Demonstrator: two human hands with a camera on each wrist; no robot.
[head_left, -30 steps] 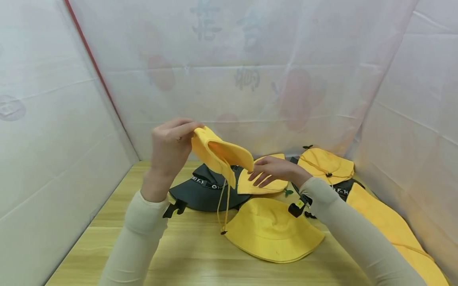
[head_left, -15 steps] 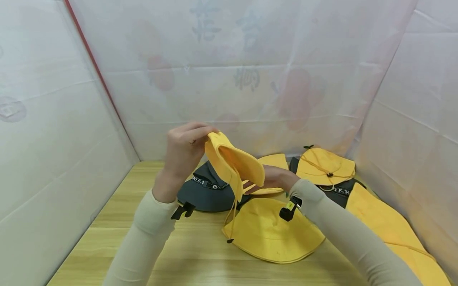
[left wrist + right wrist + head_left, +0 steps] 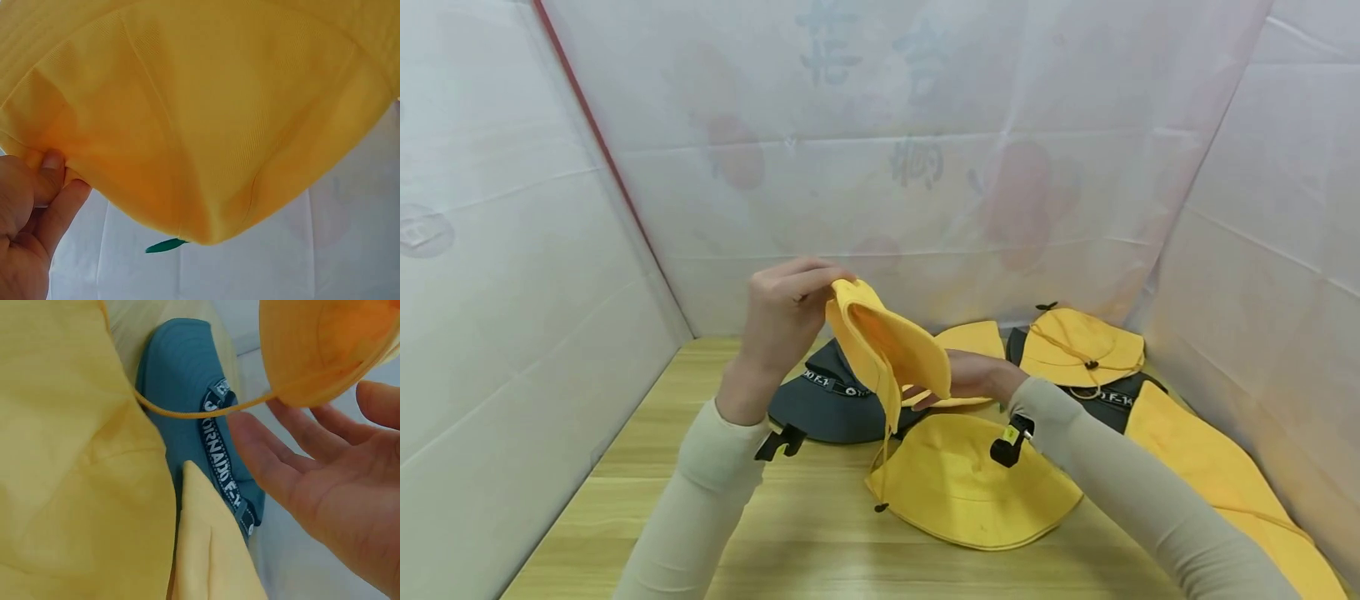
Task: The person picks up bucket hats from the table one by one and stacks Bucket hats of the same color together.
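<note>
My left hand (image 3: 820,287) pinches the brim of a yellow bucket hat (image 3: 887,346) and holds it up above the table. In the left wrist view the yellow hat (image 3: 219,119) fills the frame, with the left hand (image 3: 55,175) pinching its lower left edge. A drawstring (image 3: 883,467) hangs from the hat down to the table. My right hand (image 3: 962,377) is open, its fingers partly hidden behind the raised hat. The right wrist view shows the right hand (image 3: 312,456) palm up just under the hat's opening (image 3: 319,350), touching nothing that I can see.
A second yellow hat (image 3: 973,483) lies on the wooden table (image 3: 700,517) below the hands. A dark grey hat (image 3: 823,404) with a lettered band sits behind it. More yellow hats (image 3: 1082,342) and a dark one (image 3: 1112,404) are piled at the right. White sheets wall three sides.
The left hand carried the raised hat to the right. The right hand left the hat on the table and slid in behind the raised one. Little has moved in the last half second.
</note>
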